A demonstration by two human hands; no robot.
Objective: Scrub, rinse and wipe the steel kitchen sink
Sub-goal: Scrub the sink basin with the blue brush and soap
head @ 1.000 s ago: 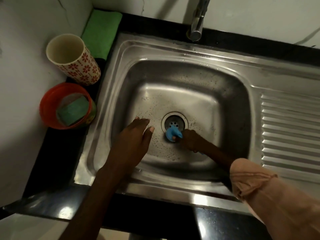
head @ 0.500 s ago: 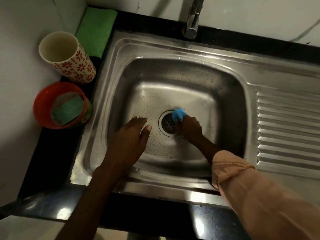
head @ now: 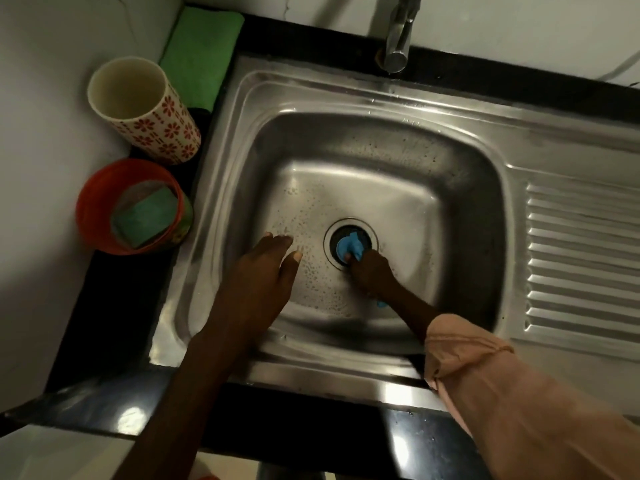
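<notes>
My right grip [head: 370,271] pinches a soft blue cloth [head: 349,247] into the drain [head: 350,243]; left grip [head: 263,271], beside it, hovers flat. Wet sink [head: 381,161] looks slippery.

Cup [head: 145,109] & tub [head: 104,202] sat left of sink [head: 381,98]; sponge [head: 145,216] lay in tub; tap [head: 398,32] stood behind.

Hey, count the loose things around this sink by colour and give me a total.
Green: 2, folded cloth and sponge
Blue: 1, scrubber in the right hand
Orange: 1, tub
Cream with red flowers: 1, cup
Total: 5
</notes>
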